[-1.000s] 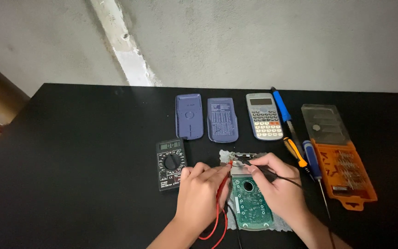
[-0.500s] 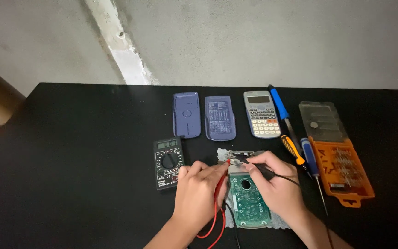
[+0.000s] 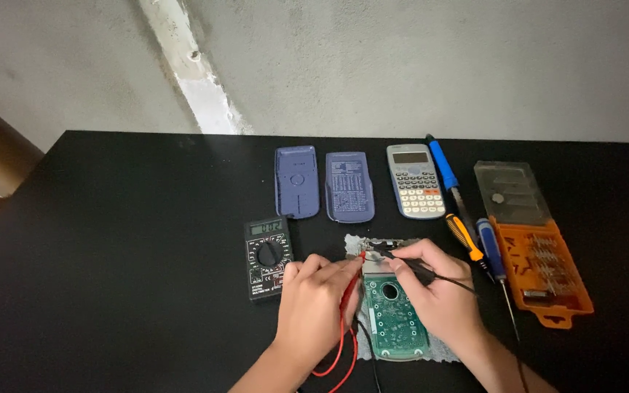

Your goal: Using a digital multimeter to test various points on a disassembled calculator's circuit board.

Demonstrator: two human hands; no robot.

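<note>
Both hands sit low in the centre of the frame, wrists coming up from the bottom edge. The left hand [image 3: 314, 302] is curled, fingers pinched around a red probe [image 3: 351, 280], its tip pressed at the top edge of the green circuit board [image 3: 394, 320]. The right hand [image 3: 438, 287] is bent the same way, thumb and forefinger closed on a black probe [image 3: 402, 260] that points left, touching the board's upper end just beside the red tip. The board lies on a pale cloth [image 3: 442, 353] on the black table [image 3: 111, 255]. Red leads [image 3: 340, 349] loop down between the wrists. Left of the hands, a black multimeter [image 3: 267, 258]. Above, two blue covers [image 3: 322, 182] and a calculator [image 3: 415, 180]; at right, screwdrivers [image 3: 485, 247] and an orange bit case [image 3: 544, 269].
</note>
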